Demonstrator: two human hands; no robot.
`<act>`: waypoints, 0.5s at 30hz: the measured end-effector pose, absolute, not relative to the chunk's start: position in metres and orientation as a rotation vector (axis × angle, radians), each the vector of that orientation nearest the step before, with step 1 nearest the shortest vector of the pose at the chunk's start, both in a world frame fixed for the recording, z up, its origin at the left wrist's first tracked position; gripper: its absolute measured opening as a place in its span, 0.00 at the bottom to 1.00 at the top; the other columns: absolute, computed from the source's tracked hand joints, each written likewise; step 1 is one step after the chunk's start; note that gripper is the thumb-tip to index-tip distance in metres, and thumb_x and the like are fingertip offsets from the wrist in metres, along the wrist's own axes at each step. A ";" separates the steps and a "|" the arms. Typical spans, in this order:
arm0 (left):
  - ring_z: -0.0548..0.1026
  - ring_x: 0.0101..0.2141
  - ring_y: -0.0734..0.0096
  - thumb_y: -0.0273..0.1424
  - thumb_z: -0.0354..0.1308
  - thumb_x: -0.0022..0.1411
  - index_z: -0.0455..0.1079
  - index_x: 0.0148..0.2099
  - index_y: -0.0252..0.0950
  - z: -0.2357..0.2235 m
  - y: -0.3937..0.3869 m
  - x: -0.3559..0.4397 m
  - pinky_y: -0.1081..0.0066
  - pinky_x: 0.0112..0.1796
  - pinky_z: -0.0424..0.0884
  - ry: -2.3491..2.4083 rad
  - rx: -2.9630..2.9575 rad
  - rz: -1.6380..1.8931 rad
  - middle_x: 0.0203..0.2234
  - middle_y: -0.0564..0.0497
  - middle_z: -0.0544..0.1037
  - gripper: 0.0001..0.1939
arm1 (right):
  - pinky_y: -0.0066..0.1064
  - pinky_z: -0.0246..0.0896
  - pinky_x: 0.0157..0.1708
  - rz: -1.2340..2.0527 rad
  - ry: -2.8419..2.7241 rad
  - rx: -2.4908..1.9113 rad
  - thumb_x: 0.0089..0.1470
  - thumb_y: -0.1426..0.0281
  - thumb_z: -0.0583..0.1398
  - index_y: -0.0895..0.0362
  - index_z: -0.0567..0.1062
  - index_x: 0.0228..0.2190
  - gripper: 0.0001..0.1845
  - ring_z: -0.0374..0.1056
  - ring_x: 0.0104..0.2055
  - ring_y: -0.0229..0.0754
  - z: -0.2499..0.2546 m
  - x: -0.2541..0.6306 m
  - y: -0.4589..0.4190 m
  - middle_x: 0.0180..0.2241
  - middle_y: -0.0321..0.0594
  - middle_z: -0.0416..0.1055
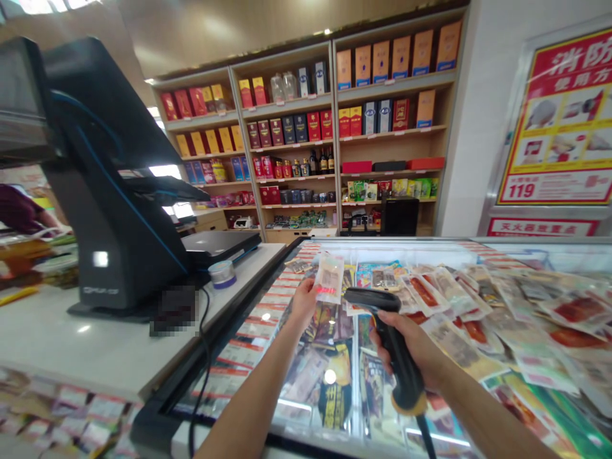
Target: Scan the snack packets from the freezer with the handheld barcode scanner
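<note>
My left hand (305, 299) pinches the lower left edge of a small clear food packet (329, 275) with a label and red print, held upright above the glass top of a display freezer (248, 347). In my right hand (406, 341) is a black barcode scanner (399, 370), gripped by its handle with the fingers wrapped round it. The scanner's head points left, close to the packet's lower right side and apart from it. Its cable runs down out of view. Many sealed packets of food (454, 296) lie to the right of the scanner, several with reddish contents.
A dark cash register terminal (129, 210) stands on the white counter (109, 350) at left, beside a roll of tape (222, 274) and a hanging black cable (203, 357). Shelves (335, 143) of boxes and bottles line the back wall. A person's sleeve (19, 207) shows at far left.
</note>
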State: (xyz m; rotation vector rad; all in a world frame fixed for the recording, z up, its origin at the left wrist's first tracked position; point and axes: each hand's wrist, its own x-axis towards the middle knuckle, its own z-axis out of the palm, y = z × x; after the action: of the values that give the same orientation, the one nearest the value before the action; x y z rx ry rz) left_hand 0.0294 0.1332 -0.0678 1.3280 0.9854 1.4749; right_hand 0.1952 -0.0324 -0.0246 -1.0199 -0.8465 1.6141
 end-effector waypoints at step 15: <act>0.62 0.18 0.81 0.30 0.55 0.39 0.62 0.23 0.34 -0.067 0.128 0.044 0.78 0.22 0.58 0.806 1.211 1.465 0.15 0.58 0.64 0.06 | 0.22 0.54 0.11 1.648 -0.839 -0.887 0.45 0.59 0.53 0.59 0.66 0.23 0.15 0.57 0.12 0.29 -0.032 0.192 -0.031 0.16 0.32 0.64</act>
State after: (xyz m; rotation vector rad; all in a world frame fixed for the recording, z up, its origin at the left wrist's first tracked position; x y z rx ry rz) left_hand 0.0440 0.1279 -0.0668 1.2112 0.8062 1.4653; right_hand 0.1919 -0.0310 -0.0317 -0.8873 -0.8385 1.6479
